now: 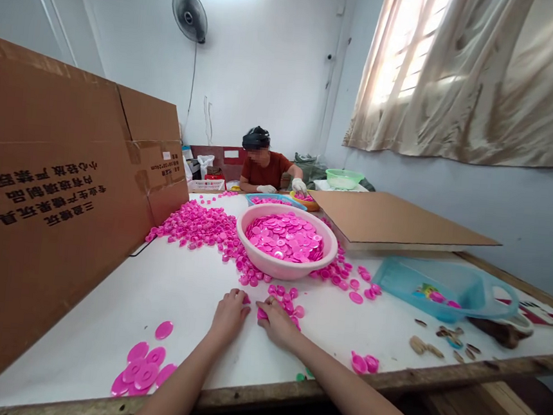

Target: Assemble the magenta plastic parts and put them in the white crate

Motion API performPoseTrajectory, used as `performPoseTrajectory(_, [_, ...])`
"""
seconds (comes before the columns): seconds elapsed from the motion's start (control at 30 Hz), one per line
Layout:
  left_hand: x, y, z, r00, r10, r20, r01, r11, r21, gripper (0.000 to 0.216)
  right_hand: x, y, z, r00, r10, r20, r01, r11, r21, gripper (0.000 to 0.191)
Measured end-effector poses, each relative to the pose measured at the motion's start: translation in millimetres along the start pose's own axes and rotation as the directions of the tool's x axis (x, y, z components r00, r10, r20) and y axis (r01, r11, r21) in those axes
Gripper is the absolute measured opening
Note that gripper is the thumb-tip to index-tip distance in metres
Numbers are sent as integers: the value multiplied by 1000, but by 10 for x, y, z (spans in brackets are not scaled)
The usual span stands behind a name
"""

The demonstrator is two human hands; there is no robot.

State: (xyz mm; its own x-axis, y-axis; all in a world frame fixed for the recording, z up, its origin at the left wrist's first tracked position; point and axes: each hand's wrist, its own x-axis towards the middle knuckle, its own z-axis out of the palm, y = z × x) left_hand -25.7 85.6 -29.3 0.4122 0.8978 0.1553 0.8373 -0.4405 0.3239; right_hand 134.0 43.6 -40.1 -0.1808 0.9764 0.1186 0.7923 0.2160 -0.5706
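Note:
My left hand (229,313) rests knuckles up on the white table (102,321), fingers curled over a small pink plastic piece at its tips. My right hand (274,319) lies beside it, fingers pinched round another pink piece (262,313). Just beyond both hands is a small cluster of pink caps (288,297). Behind that stands a pink basin (284,267) filled with flat pink discs. A long heap of pink caps (202,223) spreads to the basin's left.
A tall cardboard sheet (39,200) stands along the left. Flat pink discs (143,370) lie near the front edge. A blue basket (444,288) and a flat cardboard board (401,221) sit on the right. Another person (265,168) in gloves works at the far end.

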Motion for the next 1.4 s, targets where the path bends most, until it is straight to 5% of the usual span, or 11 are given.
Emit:
performPoseTrajectory(0.17, [-153, -167, -65, 998, -55, -35, 44, 965, -257, 8, 47, -22, 0, 997, 59, -56, -57, 997, 42, 33])
performPoseTrajectory(0.4, [-194, -71, -51, 1000, -8, 1, 7, 848, -529, 31, 27, 11, -83, 975, 119, -186, -70, 965, 253, 12])
performPoseTrajectory(0.57, [-184, -114, -73, 999, 10, 33, 10, 845, -535, 42, 193, -150, 28, 970, 236, 57, -227, 798, 559, 24])
performPoseTrajectory(0.93, [-157, -195, -108, 993, 23, 112, 55, 762, -645, 52, 505, -261, 131, 851, 336, 403, -490, 784, 380, 12])
performPoseTrajectory(1.03, [-49, -181, -123, 979, -136, 149, 197, 813, -548, 35, 444, -305, 168, 817, 322, 479, -528, 752, 394, 12])
performPoseTrajectory(1.13, [33, -101, -77, 931, -366, -9, 353, 902, -248, 28, 349, -336, 211, 824, 315, 472, -536, 706, 464, 11])
performPoseTrajectory(1.3, [-12, 7, 27, 937, -343, -61, 346, 938, 37, 20, 358, -308, 107, 713, 222, 665, -636, 604, 480, 13])
performPoseTrajectory(1.4, [-37, 53, 52, 951, -302, -66, 307, 949, 70, 21, 438, -281, 38, 651, 231, 723, -642, 676, 361, 12])
